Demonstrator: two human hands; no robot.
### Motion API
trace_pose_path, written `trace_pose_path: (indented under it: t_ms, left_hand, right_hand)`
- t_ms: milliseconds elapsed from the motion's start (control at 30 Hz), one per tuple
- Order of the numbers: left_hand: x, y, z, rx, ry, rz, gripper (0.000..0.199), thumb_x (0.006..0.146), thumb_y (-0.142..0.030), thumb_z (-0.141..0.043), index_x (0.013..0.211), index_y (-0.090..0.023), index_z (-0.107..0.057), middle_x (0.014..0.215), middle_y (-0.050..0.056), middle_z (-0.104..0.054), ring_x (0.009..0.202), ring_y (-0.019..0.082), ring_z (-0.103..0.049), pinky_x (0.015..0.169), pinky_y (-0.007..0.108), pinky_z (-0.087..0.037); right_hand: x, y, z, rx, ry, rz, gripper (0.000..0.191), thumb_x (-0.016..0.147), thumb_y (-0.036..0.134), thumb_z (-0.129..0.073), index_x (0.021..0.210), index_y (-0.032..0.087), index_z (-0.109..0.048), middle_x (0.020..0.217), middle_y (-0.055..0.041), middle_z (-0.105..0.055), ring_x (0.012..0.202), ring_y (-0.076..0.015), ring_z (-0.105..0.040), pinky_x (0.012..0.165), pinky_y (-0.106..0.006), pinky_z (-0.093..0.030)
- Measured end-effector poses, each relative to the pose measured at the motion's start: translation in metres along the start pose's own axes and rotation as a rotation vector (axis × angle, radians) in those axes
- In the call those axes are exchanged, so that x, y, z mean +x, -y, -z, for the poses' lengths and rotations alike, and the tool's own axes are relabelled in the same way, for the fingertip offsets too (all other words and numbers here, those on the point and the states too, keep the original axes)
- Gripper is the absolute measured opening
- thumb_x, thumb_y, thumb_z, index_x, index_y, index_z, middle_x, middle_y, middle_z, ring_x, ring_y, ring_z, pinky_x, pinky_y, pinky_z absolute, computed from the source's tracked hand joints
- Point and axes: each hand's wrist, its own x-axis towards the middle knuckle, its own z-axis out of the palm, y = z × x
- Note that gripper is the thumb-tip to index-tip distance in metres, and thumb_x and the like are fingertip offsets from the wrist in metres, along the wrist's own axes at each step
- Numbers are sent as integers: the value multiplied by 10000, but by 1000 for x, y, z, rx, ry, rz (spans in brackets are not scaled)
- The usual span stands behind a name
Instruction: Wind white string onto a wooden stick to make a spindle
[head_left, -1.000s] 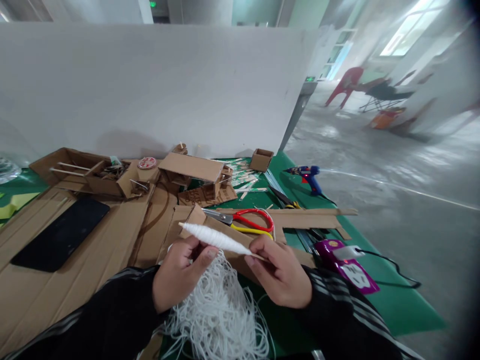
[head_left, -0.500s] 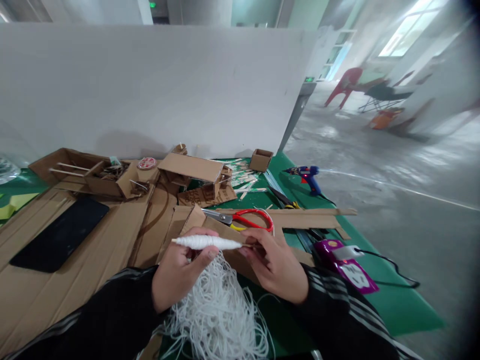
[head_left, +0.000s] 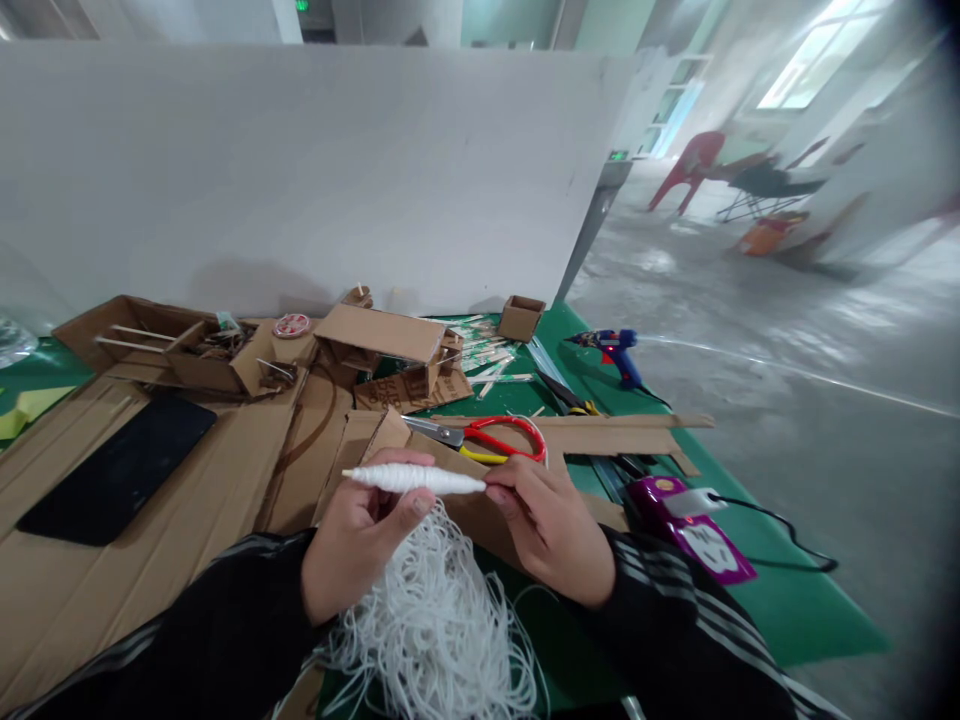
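A thin stick wound with white string (head_left: 420, 479) lies level between my hands, thick in the middle and tapered toward the right. My left hand (head_left: 356, 540) grips its left part between thumb and fingers, and the bare stick end pokes out at the left. The fingertips of my right hand (head_left: 555, 525) pinch its right tip. Below and between my hands lies a loose heap of white cord (head_left: 442, 630). Just beyond my hands, scissors with red handles (head_left: 510, 438) rest on cardboard.
A black tablet (head_left: 116, 470) lies on cardboard (head_left: 217, 500) at left. Cardboard boxes (head_left: 382, 332) and printed sticks (head_left: 487, 350) stand or lie farther back. On the green table (head_left: 810, 620) are a blue glue gun (head_left: 616, 352) and a purple box (head_left: 694, 535) with a cable.
The fingers of my right hand have closed in at the right tip of the wound stick, which hides the bare stick there. My left hand has barely moved.
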Motion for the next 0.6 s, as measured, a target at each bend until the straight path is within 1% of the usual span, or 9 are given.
trace_pose_path:
  t_ms: [100, 167, 233, 300, 400, 467, 500, 600]
  left_hand:
    - [0, -1, -1, -14, 4, 6, 375, 827, -434, -654, 1070, -159, -579, 712, -31, -553, 498, 74, -392, 442, 196, -298]
    - [-1, -1, -2, -29, 3, 9, 376, 829, -436, -652, 1065, -154, -572, 648, -56, -497, 483, 69, -362, 441, 192, -288]
    - [-1, 0, -1, -67, 12, 22, 392, 829, -437, -653, 1077, -149, -558, 621, -68, -467, 481, 67, -359, 442, 185, -288]
    - [-3, 2, 0, -130, 26, 36, 416, 844, -439, -635, 1123, -145, -540, 649, -54, -499, 489, 65, -381, 442, 181, -292]
    - [-4, 4, 3, -288, 36, 42, 448, 889, -427, -556, 1237, -153, -488, 715, -19, -578, 526, 78, -449, 469, 184, -332]
    - [-5, 5, 4, -378, 29, 59, 456, 916, -401, -502, 1300, -163, -440, 662, -28, -584, 513, 86, -451, 469, 184, -339]
    - [-5, 5, 4, -394, 28, 72, 457, 926, -388, -486, 1320, -167, -418, 613, -41, -569, 490, 87, -432, 455, 182, -323]
    - [-6, 4, 2, -329, 51, 103, 478, 937, -383, -493, 1349, -171, -376, 494, -85, -494, 416, 81, -339, 409, 180, -239]
  right_hand:
    - [-1, 2, 1, 28, 23, -61, 94, 882, 144, -530, 955, 197, -505, 826, -59, -635, 717, -193, -608, 607, -308, -488]
    - [-1, 3, 1, 29, 10, -53, 102, 884, 109, -501, 919, 205, -503, 805, -48, -628, 713, -187, -607, 605, -301, -476]
    - [-1, 2, 0, 17, -19, -33, 126, 894, 91, -486, 929, 207, -522, 800, -45, -633, 720, -186, -607, 610, -298, -467]
    - [-1, 2, 0, 6, -56, -25, 129, 897, 95, -501, 948, 207, -540, 804, -44, -638, 728, -186, -607, 616, -296, -465]
    - [-1, 1, -1, 10, -92, -28, 134, 894, 93, -516, 951, 211, -549, 804, -40, -633, 747, -185, -612, 631, -294, -473]
    - [-1, 1, -1, 18, -116, -42, 144, 890, 92, -520, 955, 217, -551, 820, -41, -630, 770, -188, -618, 650, -300, -485]
    - [-1, 1, -2, 23, -134, -50, 151, 887, 90, -521, 958, 219, -553, 834, -42, -630, 781, -190, -621, 663, -305, -492]
    - [-2, 2, -3, 36, -184, -66, 169, 882, 81, -523, 963, 223, -564, 873, -48, -627, 803, -190, -628, 692, -318, -512]
